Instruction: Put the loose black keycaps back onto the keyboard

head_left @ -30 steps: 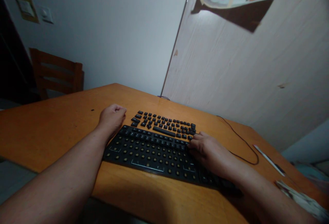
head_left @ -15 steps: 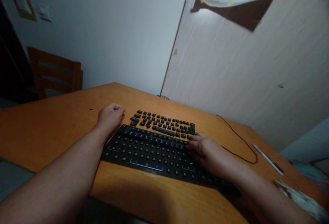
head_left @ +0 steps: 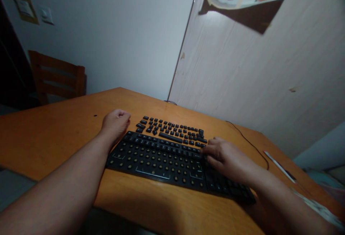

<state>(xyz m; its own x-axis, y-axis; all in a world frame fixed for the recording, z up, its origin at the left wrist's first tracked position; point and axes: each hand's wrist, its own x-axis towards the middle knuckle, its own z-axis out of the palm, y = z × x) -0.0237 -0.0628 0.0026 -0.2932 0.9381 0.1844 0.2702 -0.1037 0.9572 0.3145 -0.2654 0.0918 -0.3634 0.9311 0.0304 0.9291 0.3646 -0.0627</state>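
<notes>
A black keyboard (head_left: 159, 165) lies on the wooden table. Its upper rows carry keycaps, while bare key stems show across the letter area. Behind it several loose keycaps (head_left: 172, 126) are laid out in rows, among them a long space bar (head_left: 170, 137). My left hand (head_left: 115, 123) is closed in a fist by the keyboard's far left corner; whatever may be inside it is hidden. Over the keyboard's right part, my right hand (head_left: 222, 156) has its thumb and index finger apart, fingertips close to the end of the top keycap rows. Nothing shows between them.
A black cable (head_left: 249, 141) runs over the table (head_left: 64, 134) at the right, near a thin white stick-like item (head_left: 279, 166). Patterned cloth (head_left: 318, 208) lies by the right forearm. A small dark piece (head_left: 95, 115) sits far left; a wooden chair (head_left: 58, 75) stands beyond.
My right hand has shifted slightly right and up from the upper keycap rows, its fingers parting and uncovering more of the keyboard. My left hand stays in place.
</notes>
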